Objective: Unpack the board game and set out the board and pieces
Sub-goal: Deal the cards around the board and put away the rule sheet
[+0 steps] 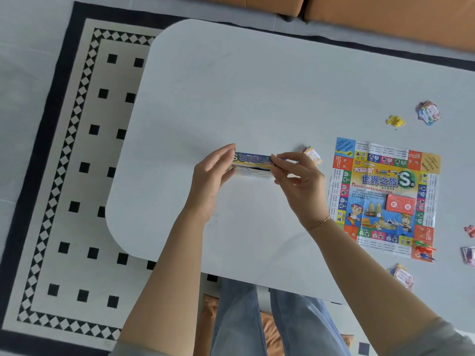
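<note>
A small blue and yellow game box (253, 164) is held over the middle of the white table (244, 93). My left hand (212, 179) grips its left end, and my right hand (298, 181) pinches its right end between thumb and fingers. To the right the colourful paper board (383, 196) lies unfolded flat, with an orange card deck (400, 206) on it and small plastic pawns (422, 249) at its near right corner. A small stack of coloured cards (312, 154) lies just behind my right hand.
Around the board lie yellow pieces (395, 121), a card pile (428, 113) at the back right, pink pieces (469, 230), cards (469, 255) at the right edge, and another card pile (402, 274) near the front. A patterned rug (77, 150) lies left; an orange sofa (385, 16) is behind.
</note>
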